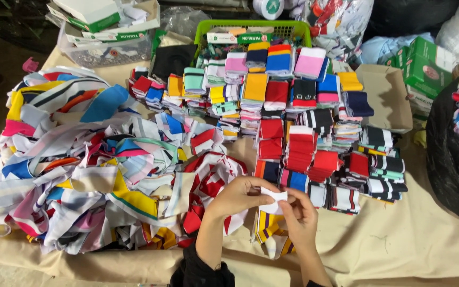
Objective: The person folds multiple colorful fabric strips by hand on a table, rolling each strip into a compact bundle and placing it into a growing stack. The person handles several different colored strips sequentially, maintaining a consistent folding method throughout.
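Note:
My left hand (236, 196) and my right hand (299, 219) meet low in the middle of the view, both pinching a small white fabric strip (275, 194) between thumbs and fingers. Its lower part, striped purple, yellow and white (271, 234), hangs down onto the beige cloth. A big loose heap of mixed coloured fabric strips (91, 159) lies to the left of my hands. Neat folded stacks of strips (304, 133) in red, blue, yellow, pink and black stand just beyond my hands.
A green plastic basket (203, 27) sits at the back with more folded pieces. Cardboard boxes (102, 26) lie at the back left, green boxes (426, 64) at the right, and a black bag (455, 165) at the right edge. Beige cloth (399, 244) covers the table.

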